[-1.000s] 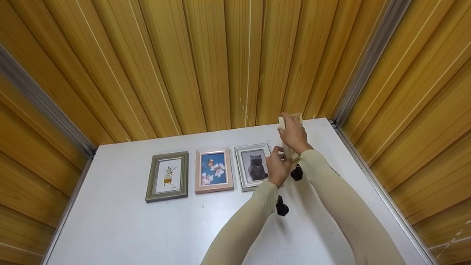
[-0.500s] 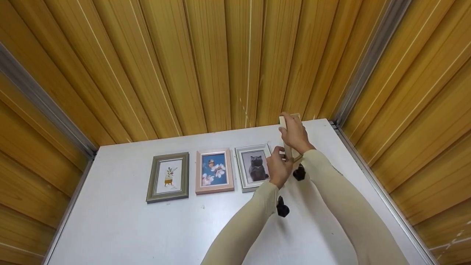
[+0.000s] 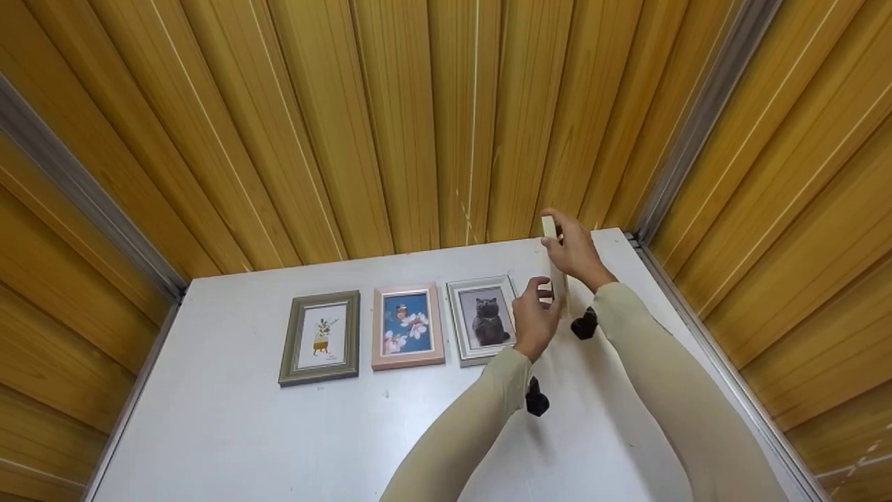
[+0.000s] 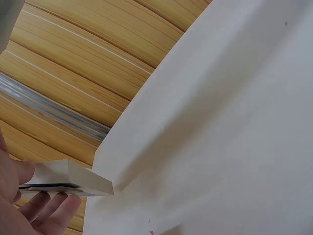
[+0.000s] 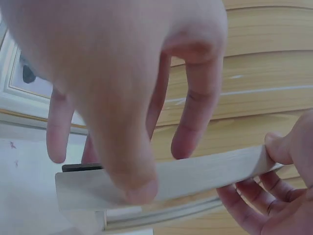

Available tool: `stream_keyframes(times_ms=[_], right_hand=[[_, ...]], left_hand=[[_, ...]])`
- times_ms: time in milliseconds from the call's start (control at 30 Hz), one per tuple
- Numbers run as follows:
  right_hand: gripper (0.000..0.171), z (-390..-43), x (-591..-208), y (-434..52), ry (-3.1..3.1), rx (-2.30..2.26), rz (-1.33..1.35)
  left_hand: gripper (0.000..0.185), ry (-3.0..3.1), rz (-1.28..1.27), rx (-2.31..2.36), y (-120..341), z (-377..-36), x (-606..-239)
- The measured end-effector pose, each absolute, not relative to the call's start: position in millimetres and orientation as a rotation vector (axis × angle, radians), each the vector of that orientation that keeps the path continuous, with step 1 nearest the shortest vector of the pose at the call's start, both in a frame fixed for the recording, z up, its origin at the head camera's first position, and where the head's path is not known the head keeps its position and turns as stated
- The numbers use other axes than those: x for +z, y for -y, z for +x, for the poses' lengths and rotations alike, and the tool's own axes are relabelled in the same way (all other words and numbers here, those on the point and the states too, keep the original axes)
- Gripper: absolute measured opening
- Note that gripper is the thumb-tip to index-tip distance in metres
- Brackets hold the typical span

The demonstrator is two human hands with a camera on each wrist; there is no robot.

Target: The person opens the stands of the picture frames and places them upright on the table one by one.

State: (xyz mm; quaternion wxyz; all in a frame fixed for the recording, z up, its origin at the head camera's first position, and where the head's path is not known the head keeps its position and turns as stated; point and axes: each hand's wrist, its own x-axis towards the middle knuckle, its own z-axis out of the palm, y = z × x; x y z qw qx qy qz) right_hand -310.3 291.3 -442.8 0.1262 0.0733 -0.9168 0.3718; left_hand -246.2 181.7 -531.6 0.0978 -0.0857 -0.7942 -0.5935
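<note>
- A pale wooden picture frame (image 3: 555, 261) stands on edge at about 2 o'clock on the white desk (image 3: 279, 432), seen almost edge-on from the head view, near the far right corner.
- The right hand (image 3: 577, 252) grasps its upper part, thumb on the near edge and fingers wrapped behind; the right wrist view shows the thumb pressed on the light wood rail with a dark backing edge beside it.
- The left hand (image 3: 535, 321) holds the lower end of the frame, fingers curled to it; in the left wrist view the frame (image 4: 73, 178) corner juts out past the fingers (image 4: 51, 213).
- Just beside it at 9 o'clock lies a silver frame (image 3: 482, 319) holding a picture of a grey cat.
- Further toward 9 o'clock lies a pink frame (image 3: 407, 326) with blossoms on blue inside, then a green-grey frame (image 3: 320, 337) with a small potted plant inside; the three lie flat in a row.
- Wooden slat walls (image 3: 418, 118) rise behind and on both sides of the desk.
- Both forearms wear cream sleeves (image 3: 460, 432).
</note>
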Motion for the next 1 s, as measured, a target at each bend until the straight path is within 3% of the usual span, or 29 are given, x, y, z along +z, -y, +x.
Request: stream_keyframes(times_ms=[733,1000], right_hand=[[0.051,-293,-446,-331,2.560,1.478,0.315],[0.050,-291,-446,-333,2.545,1.466,0.368]], left_hand=[[0.042,2.384,-0.399,-1.937,-184,-235,-543],[0.044,2.384,-0.326,-2.050,-187,-236,-542]])
